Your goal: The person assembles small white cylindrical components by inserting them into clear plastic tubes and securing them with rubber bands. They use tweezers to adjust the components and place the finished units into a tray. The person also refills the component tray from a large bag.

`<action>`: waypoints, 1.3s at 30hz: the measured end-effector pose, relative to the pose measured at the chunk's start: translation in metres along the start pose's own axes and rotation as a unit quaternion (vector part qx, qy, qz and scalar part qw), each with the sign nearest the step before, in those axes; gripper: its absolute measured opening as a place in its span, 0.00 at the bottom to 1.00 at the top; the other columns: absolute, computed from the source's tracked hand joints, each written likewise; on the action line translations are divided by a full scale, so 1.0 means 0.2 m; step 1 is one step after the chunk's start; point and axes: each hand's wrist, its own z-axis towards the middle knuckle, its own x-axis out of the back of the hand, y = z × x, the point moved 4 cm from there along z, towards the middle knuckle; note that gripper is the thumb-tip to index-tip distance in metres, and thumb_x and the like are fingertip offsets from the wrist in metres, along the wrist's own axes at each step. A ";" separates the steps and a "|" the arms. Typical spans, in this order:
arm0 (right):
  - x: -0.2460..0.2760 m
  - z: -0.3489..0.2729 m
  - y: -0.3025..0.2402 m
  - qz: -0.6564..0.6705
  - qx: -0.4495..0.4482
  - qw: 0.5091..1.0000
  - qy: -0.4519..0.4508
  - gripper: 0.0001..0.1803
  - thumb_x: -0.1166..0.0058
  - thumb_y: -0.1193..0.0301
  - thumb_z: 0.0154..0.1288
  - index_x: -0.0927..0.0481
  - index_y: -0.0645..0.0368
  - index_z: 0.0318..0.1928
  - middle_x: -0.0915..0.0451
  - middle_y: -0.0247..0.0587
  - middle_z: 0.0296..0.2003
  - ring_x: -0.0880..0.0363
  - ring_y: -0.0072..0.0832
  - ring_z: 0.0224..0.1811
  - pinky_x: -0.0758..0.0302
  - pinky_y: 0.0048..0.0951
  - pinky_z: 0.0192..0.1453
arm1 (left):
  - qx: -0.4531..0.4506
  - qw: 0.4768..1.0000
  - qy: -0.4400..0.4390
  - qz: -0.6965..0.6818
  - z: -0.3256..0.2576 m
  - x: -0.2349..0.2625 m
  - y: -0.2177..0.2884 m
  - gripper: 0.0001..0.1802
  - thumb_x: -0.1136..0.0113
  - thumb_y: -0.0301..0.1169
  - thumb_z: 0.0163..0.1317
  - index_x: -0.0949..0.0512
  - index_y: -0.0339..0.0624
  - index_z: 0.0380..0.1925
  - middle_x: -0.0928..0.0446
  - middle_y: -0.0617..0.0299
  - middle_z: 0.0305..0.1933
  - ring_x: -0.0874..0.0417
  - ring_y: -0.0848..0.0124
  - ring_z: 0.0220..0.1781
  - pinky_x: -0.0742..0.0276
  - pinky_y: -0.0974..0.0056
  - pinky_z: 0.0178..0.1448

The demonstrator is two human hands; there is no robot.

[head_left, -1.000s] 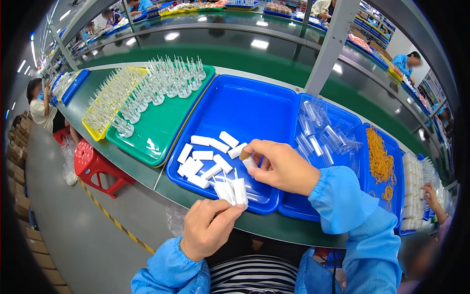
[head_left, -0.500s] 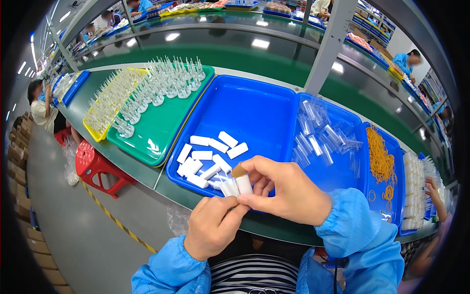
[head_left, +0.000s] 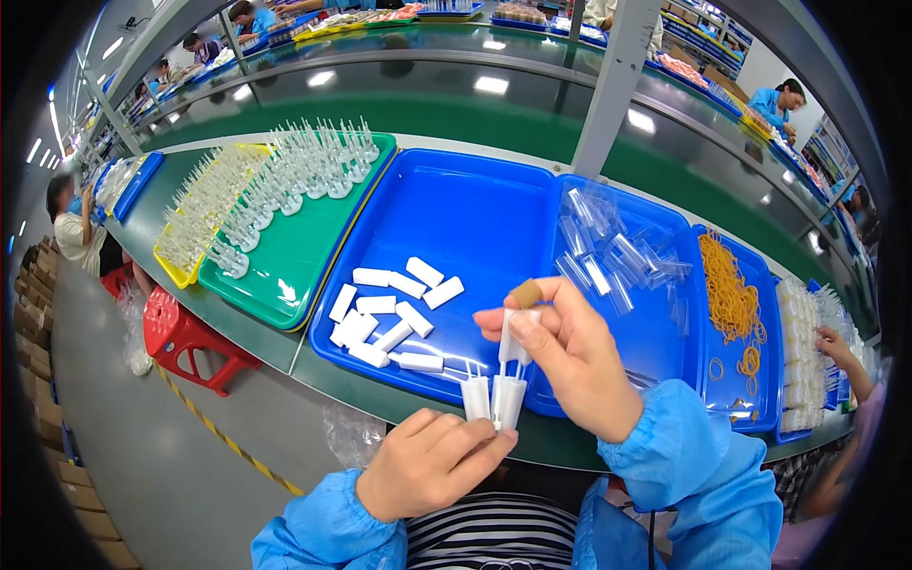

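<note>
at the near rim of the wide blue tray (head_left: 465,218), our left hand (head_left: 427,465) grasps a white cluster (head_left: 508,401) by its base, our right hand (head_left: 575,351) pinches a white sleeve (head_left: 510,340) by its prongs (head_left: 520,369); we see white blocks (head_left: 377,305) inside.

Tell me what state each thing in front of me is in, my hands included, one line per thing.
Left hand: pinching the white cluster at its base
Right hand: pinching an upright white sleeve
Loose white sleeves: lying down
Blue tray: partly filled
Clear tubes: jumbled
Rubber bands: mostly heaped, some apart
Spiked pieces: standing, spikes up
Green tray: partly filled
Red stool: upright
</note>
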 end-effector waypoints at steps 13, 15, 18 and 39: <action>0.08 -0.07 0.01 -0.033 -0.075 0.991 -0.110 0.12 0.41 0.71 0.71 0.26 0.62 0.50 0.17 0.46 0.48 0.19 0.26 0.53 0.24 0.30 0.59 | 0.026 0.999 0.010 -0.037 0.00 -0.05 0.01 0.19 0.34 0.27 0.48 0.14 0.48 0.44 0.21 0.69 0.39 0.24 0.74 0.30 0.32 0.67 0.33; 0.11 -0.07 0.00 -0.009 -0.077 0.988 -0.132 0.13 0.37 0.73 0.68 0.25 0.62 0.49 0.17 0.43 0.47 0.19 0.26 0.52 0.24 0.29 0.59 | 0.031 0.998 0.024 -0.050 0.00 -0.06 0.02 0.20 0.34 0.25 0.46 0.13 0.50 0.43 0.20 0.70 0.37 0.25 0.75 0.29 0.33 0.66 0.31; 0.13 -0.07 0.06 0.016 -0.029 0.991 -0.129 0.15 0.35 0.73 0.67 0.25 0.61 0.49 0.17 0.41 0.44 0.18 0.25 0.51 0.23 0.29 0.58 | 0.026 0.997 0.035 -0.059 0.01 -0.07 0.02 0.20 0.33 0.24 0.45 0.13 0.50 0.43 0.20 0.70 0.37 0.26 0.75 0.28 0.34 0.66 0.31; 0.18 -0.14 -0.01 -0.104 0.017 0.968 -0.229 0.12 0.32 0.65 0.65 0.17 0.59 0.39 0.16 0.32 0.35 0.21 0.20 0.36 0.24 0.25 0.43 | 0.008 0.992 0.106 -0.074 0.01 -0.11 -0.02 0.22 0.24 0.25 0.45 0.18 0.46 0.44 0.20 0.64 0.40 0.18 0.68 0.36 0.24 0.64 0.40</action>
